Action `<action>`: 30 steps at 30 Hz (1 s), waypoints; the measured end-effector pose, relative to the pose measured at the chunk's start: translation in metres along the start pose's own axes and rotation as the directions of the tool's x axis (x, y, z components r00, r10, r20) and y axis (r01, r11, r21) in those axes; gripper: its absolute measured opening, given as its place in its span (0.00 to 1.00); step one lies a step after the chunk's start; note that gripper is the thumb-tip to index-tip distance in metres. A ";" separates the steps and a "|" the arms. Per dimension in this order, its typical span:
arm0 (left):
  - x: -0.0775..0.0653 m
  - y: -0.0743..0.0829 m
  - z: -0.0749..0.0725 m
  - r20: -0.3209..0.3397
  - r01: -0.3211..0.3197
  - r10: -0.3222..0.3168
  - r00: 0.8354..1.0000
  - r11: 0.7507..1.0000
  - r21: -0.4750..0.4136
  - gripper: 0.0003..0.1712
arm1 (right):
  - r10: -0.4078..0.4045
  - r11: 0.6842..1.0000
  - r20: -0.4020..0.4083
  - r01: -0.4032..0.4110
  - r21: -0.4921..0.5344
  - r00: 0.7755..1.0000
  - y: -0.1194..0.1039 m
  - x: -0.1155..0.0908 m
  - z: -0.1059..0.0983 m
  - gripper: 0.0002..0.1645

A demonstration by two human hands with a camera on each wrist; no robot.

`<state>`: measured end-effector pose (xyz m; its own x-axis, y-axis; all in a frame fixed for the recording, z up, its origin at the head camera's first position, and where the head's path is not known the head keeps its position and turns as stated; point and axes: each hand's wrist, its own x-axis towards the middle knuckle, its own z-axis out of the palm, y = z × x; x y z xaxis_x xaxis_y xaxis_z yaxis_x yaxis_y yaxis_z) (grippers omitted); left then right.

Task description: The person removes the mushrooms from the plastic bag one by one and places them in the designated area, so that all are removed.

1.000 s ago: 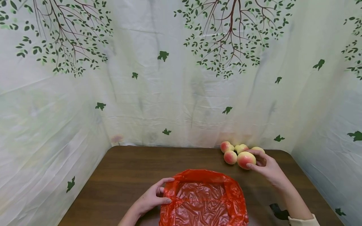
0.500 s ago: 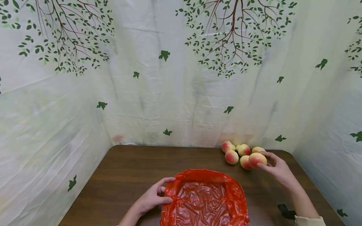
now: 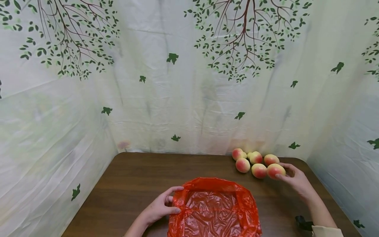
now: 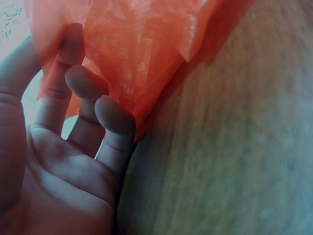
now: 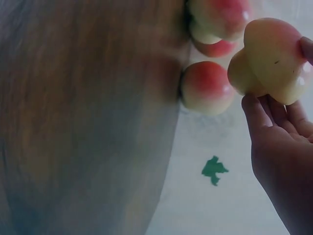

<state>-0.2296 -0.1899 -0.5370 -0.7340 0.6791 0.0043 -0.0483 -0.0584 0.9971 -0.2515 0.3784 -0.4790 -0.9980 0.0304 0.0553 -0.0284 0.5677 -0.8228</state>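
Observation:
My right hand [image 3: 299, 182] pinches a red-and-yellow peach [image 3: 276, 171] between thumb and fingers, at the right end of a group of peaches by the table's far edge. In the right wrist view the held peach [image 5: 276, 56] overlaps a paler one behind it. Just left of it in the head view sits another peach [image 3: 259, 171], and one more [image 3: 271, 159] lies behind. My left hand [image 3: 161, 205] holds the left rim of a red plastic bag [image 3: 211, 207], whose mouth is spread wide. Thin red film [image 4: 142, 63] covers some fingertips in the left wrist view.
Other peaches [image 3: 242, 165] lie further left in the group. The brown wooden table [image 3: 133, 177] meets a pale curtain [image 3: 192, 98] printed with branches and leaves. A black strap-like piece [image 3: 303, 223] shows beside my right wrist.
My right hand has moved right and slightly nearer with its peach, uncovering the peach to its left and the one behind. My left hand and the bag stay in place.

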 end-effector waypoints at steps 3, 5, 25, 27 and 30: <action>0.000 0.000 0.000 0.002 0.001 -0.001 1.000 1.000 -0.007 0.43 | 0.010 1.000 0.004 -0.010 -0.015 1.000 0.004 0.001 0.000 0.42; 0.000 0.000 0.000 0.004 0.001 -0.001 1.000 1.000 -0.011 0.43 | 0.016 0.999 0.009 -0.016 -0.031 1.000 0.009 0.003 0.000 0.42; -0.001 -0.002 0.000 0.003 0.000 0.000 1.000 1.000 -0.021 0.42 | 0.052 0.998 0.067 -0.050 -0.039 0.996 0.025 0.015 0.002 0.44; -0.001 -0.002 0.000 0.003 -0.002 0.002 1.000 1.000 -0.018 0.42 | 0.054 0.998 0.075 -0.052 -0.038 0.996 0.025 0.016 0.002 0.44; -0.001 -0.002 0.000 0.002 -0.004 0.004 1.000 1.000 -0.011 0.42 | 0.058 0.998 0.085 -0.055 -0.043 0.995 0.026 0.017 0.002 0.45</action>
<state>-0.2294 -0.1904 -0.5386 -0.7331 0.6801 0.0081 -0.0530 -0.0690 0.9962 -0.2696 0.3924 -0.5005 -0.9991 -0.0068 -0.0413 0.0290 0.5998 -0.7997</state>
